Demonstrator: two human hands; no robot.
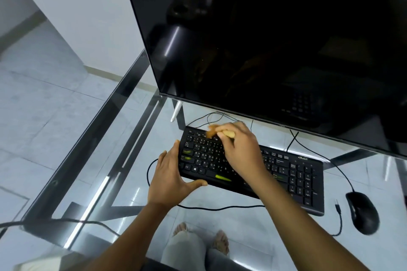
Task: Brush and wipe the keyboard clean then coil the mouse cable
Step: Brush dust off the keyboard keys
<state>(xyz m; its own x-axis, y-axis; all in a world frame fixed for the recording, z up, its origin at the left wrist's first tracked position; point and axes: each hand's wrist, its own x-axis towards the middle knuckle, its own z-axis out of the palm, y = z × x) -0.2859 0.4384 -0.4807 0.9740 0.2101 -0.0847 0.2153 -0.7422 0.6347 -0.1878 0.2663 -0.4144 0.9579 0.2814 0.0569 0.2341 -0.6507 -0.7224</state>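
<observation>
- Keyboard (295, 174): black, full-size, lying at an angle on the glass table (88, 160) just in front of the monitor (264, 39). The white key legends include Latin letters (W, E, S, D, Z, X) paired with a second script. A pale logo at its upper right is too blurred to read.
- Green marks (222, 177): streaks on the space bar and on keys at the left end.
- Left hand (169, 180): fingers straight and pressed together along the keyboard's left edge, with the thumb spread wide along the front edge.
- Right hand (237, 149): fingers curled round the pale handle of a brush (212, 131). Its tan bristles, blurred by motion, are on the upper-left key rows.
- Mouse (362, 212): black, on the glass just right of the keyboard.
- Mouse cable (350, 183): thin and black, uncoiled, curving from the mouse's far end toward the monitor's lower edge.
- The monitor's screen is dark, and no writing is visible on it.
</observation>
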